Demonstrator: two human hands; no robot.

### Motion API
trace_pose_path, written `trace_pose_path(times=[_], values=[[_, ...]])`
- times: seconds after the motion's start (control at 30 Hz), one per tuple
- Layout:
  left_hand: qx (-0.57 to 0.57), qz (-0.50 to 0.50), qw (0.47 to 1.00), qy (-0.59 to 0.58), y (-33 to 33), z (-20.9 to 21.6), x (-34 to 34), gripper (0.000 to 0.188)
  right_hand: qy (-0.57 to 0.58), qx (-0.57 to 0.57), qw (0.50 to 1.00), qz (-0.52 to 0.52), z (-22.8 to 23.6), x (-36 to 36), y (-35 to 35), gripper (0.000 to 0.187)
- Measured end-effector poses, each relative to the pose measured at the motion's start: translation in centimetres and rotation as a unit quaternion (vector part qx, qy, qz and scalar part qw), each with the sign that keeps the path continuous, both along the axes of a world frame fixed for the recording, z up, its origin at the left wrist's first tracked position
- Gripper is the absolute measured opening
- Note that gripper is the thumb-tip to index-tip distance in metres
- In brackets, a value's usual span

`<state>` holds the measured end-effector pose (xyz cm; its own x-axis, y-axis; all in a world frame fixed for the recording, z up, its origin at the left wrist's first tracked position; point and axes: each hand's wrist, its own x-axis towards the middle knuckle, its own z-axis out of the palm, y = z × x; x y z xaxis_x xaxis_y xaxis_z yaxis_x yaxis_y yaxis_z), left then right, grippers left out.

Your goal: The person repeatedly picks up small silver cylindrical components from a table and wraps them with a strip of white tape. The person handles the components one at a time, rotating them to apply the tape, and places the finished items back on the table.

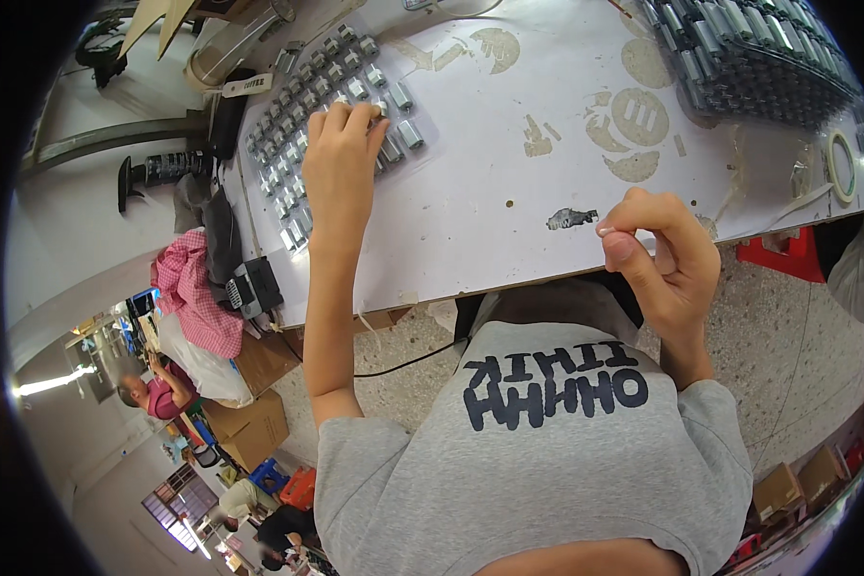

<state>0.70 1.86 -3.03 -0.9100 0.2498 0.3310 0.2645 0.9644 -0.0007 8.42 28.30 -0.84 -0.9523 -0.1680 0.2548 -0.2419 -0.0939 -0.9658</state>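
My left hand [341, 168] reaches over a clear tray [430, 113] at the far left of the table. In the tray stand rows of small silver metal cylinders [408, 134] with pale tops. The fingertips and thumb of that hand close around one of the cylinders near the middle of the tray; the hand hides part of the rows. Above the near table edge, my right hand [677, 259] is raised in a pinch. Between its thumb and index finger shows a tiny whitish piece [605, 230], too small to make out further.
Stacked trays of similar cylinders [758, 58] stand at the far right, with a tape roll [841, 168] nearby. A dark patch [572, 219] marks the white table [470, 221]. Left are a spray bottle [163, 171], a black device [253, 288] and checked cloth [197, 298]. Other people sit farther off.
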Motion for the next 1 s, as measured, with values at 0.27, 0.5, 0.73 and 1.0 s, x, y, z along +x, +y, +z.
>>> trace_pose_path(times=[0.27,0.5,0.73,1.0], values=[[0.051,-0.031,0.998,-0.012,-0.6,1.1,-2.2,0.017,-0.009,-0.101,0.991,0.087,0.1,-0.3,-0.1,0.012],[0.084,-0.035,0.986,-0.137,-0.8,1.0,-3.2,0.026,0.002,0.016,0.991,0.129,1.4,-0.1,0.9,0.022],[0.246,-0.017,0.950,-0.190,0.1,1.5,-2.5,0.022,-0.018,0.073,0.991,0.115,1.3,0.1,-0.7,0.030],[0.448,0.015,0.865,-0.225,0.8,3.0,1.6,0.020,-0.032,0.024,0.992,0.123,1.9,-0.1,-0.6,0.012]])
